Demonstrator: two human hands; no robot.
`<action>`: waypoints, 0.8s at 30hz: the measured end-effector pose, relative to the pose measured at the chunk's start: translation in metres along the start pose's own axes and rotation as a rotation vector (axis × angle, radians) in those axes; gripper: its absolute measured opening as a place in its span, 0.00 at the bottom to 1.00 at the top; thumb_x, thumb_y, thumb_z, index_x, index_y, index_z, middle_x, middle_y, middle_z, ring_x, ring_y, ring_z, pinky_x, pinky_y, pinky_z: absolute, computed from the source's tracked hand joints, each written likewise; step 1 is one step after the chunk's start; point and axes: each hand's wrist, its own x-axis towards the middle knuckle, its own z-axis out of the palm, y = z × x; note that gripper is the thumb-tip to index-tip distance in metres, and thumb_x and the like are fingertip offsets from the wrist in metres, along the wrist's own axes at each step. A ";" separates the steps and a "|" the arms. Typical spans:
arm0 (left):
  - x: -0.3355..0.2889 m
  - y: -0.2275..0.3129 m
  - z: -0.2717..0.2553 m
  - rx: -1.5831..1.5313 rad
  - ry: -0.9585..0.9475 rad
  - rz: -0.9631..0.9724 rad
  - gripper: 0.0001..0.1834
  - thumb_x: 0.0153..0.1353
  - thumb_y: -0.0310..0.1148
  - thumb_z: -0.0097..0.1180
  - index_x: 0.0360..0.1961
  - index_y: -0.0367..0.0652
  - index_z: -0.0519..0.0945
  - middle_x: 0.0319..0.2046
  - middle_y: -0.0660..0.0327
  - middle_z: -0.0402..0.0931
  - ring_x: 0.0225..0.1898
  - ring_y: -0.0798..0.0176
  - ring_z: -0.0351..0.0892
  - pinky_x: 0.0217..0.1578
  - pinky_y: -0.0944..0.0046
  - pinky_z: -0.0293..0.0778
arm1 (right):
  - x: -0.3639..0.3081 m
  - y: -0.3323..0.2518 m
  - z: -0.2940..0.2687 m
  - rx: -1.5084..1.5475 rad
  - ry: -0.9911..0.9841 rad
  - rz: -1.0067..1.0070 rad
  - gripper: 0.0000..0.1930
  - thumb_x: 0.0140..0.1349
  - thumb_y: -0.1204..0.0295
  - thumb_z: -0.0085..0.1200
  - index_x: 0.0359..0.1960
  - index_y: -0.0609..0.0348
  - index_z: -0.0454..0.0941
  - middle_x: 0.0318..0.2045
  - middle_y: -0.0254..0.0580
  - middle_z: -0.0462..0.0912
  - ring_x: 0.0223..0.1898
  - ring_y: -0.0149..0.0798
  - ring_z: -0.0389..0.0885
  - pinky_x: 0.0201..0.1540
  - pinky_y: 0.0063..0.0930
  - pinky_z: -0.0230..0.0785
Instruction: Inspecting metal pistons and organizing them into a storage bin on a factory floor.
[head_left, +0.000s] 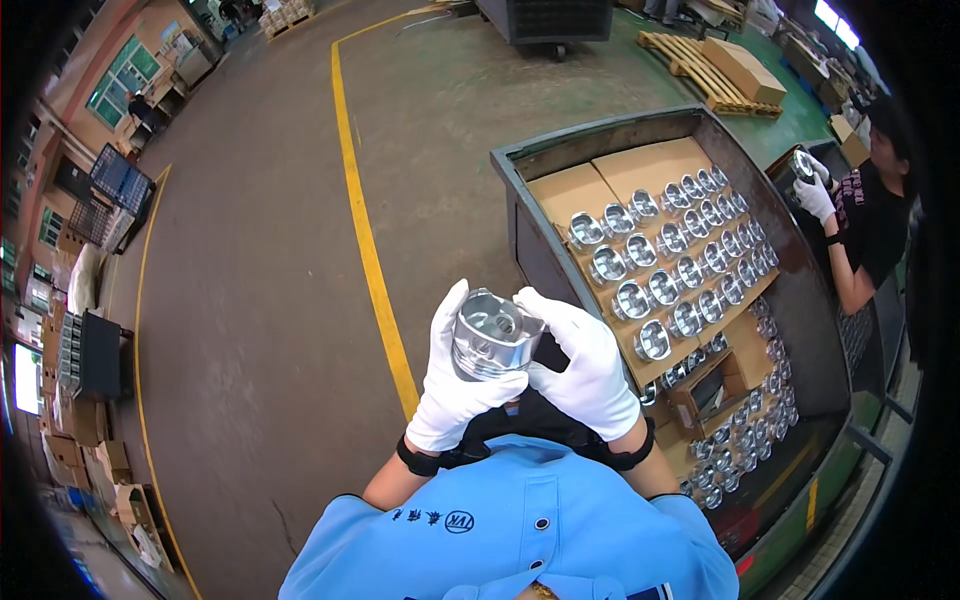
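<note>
A shiny metal piston (490,335) is held up in front of my body, its hollow side facing up toward me. My left hand (450,375), in a white glove, wraps its left side and underside. On the other side, my right hand (585,365), also gloved in white, closes on the piston's right edge with thumb and fingers. To the right, several rows of similar pistons (671,238) stand on a cardboard sheet (560,197) inside a large dark metal bin (515,215). More pistons (745,430) show on a lower layer, partly hidden by the sheet.
A small open cardboard box (690,408) sits in the bin. Beyond the bin at right, a co-worker (865,210) in white gloves holds a similar piston (803,165). A wooden pallet (690,65) lies at the far right. Yellow lines (362,220) run along the floor.
</note>
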 end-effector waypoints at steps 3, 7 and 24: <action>-0.006 0.002 0.001 0.090 0.031 0.042 0.62 0.44 0.26 0.81 0.75 0.43 0.52 0.64 0.54 0.65 0.65 0.56 0.71 0.63 0.55 0.73 | 0.003 -0.010 -0.003 0.073 -0.042 0.078 0.30 0.54 0.78 0.66 0.62 0.62 0.76 0.50 0.52 0.84 0.43 0.47 0.86 0.47 0.34 0.79; -0.005 0.003 -0.002 0.517 0.060 0.308 0.55 0.43 0.24 0.78 0.72 0.45 0.59 0.62 0.50 0.66 0.61 0.50 0.74 0.58 0.53 0.75 | 0.000 -0.003 -0.004 0.031 -0.014 0.063 0.28 0.57 0.86 0.55 0.64 0.64 0.74 0.53 0.55 0.82 0.43 0.45 0.86 0.48 0.33 0.79; 0.006 0.022 -0.006 -0.402 0.038 -0.306 0.57 0.47 0.25 0.76 0.76 0.45 0.55 0.64 0.55 0.66 0.66 0.57 0.69 0.64 0.54 0.71 | -0.010 -0.015 -0.014 0.406 -0.019 0.288 0.23 0.66 0.82 0.54 0.64 0.65 0.75 0.46 0.43 0.87 0.33 0.26 0.81 0.38 0.21 0.75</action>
